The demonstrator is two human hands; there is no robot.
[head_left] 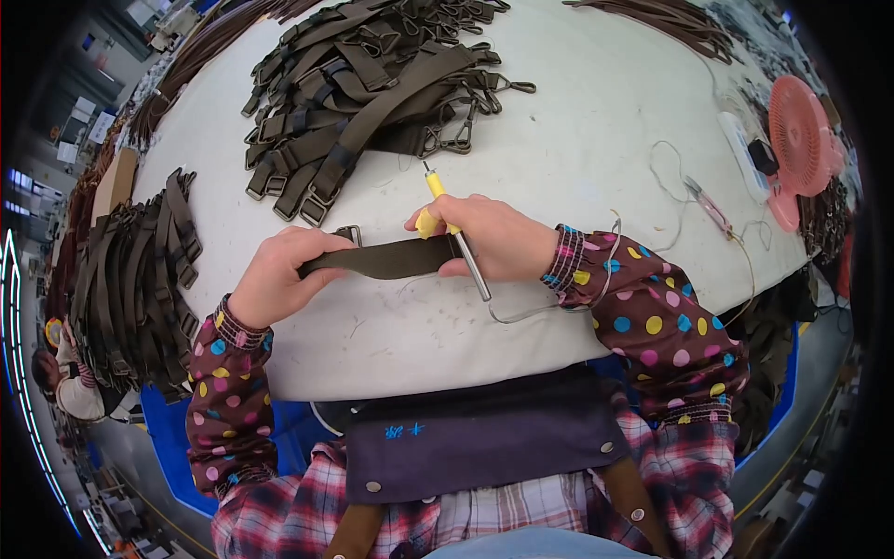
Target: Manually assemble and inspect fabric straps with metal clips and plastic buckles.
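Open tabletop (372,340) meets its front edge (419,388), left fingers (307,244) gripping strap (400,261), right fingers (449,208) strap and tool (470,263)

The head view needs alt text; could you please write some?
Both hands hold a dark strap above a white table, the right hand also gripping a slim yellow and silver tool. A heap of buckled straps lies beyond.

The table (577,140) is off-white. Above it, the strap (400,260) is dark olive and the tool (436,183) yellow and silver. On it, the pile (372,116) is dark olive. At its right, the fan (799,130) is pink. At its near edge, the sleeves (652,321) are maroon with yellow, blue and pink dots, the apron (484,443) dark purple, the shirt (684,470) red, white and navy plaid.
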